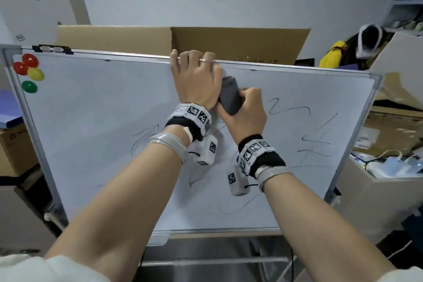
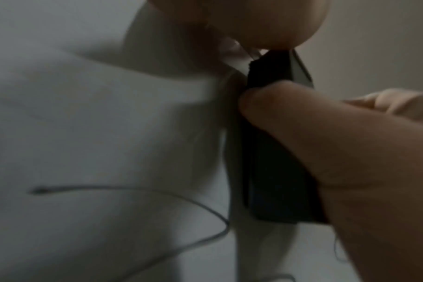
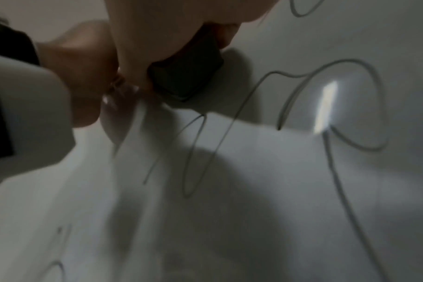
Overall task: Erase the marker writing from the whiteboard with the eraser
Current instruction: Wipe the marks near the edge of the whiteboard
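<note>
The whiteboard (image 1: pixel 91 121) stands tilted in front of me, with black marker writing (image 1: pixel 318 142) across its middle and right. My left hand (image 1: pixel 194 71) grips the board's top edge, fingers curled over the frame. Just below and right of it, my right hand (image 1: pixel 246 110) holds the dark grey eraser (image 1: pixel 230 96) against the board, near the top centre. In the left wrist view the eraser (image 2: pixel 273 171) lies flat on the white surface under my right hand's fingers (image 2: pixel 350 143). The right wrist view shows the eraser (image 3: pixel 188 76) above looping marker lines (image 3: pixel 302 80).
Red, yellow and green magnets (image 1: pixel 28 68) sit at the board's top left corner. An open cardboard box (image 1: pixel 183 39) stands behind the board, and a white box (image 1: pixel 34 7) at the far left. A cluttered desk (image 1: pixel 389 162) is at the right. A person in yellow (image 1: pixel 332 55) sits behind.
</note>
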`<state>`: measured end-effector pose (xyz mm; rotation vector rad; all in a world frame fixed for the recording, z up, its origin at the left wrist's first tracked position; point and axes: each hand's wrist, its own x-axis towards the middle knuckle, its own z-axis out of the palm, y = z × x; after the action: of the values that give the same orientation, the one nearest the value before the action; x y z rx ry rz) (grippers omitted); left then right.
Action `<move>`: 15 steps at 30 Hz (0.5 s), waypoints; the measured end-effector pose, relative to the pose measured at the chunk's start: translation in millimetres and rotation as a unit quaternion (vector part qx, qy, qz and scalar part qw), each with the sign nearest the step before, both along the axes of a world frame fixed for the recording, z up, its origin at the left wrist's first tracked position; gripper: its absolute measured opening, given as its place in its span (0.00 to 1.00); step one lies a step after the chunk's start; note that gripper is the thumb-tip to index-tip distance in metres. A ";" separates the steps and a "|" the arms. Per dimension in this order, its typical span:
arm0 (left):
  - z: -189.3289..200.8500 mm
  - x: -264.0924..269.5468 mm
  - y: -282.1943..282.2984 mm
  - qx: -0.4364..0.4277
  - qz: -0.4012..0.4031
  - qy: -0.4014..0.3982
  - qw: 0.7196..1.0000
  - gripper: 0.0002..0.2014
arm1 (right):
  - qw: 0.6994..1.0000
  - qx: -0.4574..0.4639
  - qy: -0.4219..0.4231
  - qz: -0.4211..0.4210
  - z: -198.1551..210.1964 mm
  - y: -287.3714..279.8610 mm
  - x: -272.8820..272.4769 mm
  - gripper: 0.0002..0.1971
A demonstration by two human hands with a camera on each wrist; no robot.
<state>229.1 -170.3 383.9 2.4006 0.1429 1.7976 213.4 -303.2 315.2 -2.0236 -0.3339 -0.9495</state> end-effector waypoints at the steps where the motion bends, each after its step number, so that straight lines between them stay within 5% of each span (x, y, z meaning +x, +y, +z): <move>1: 1.2 0.0 -1.9 0.000 -0.010 0.008 1.000 0.17 | 1.000 -0.011 -0.005 0.001 2.0 2.9 1.1 0.29; 15: -3.8 -1.7 8.3 -0.047 -0.022 -0.031 0.998 0.15 | 0.983 0.117 0.041 -0.132 -2.0 -32.4 -7.6 0.29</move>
<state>227.4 -162.0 380.1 2.2653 0.1618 1.8010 205.8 -335.6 313.3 -1.9108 0.0930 -1.0105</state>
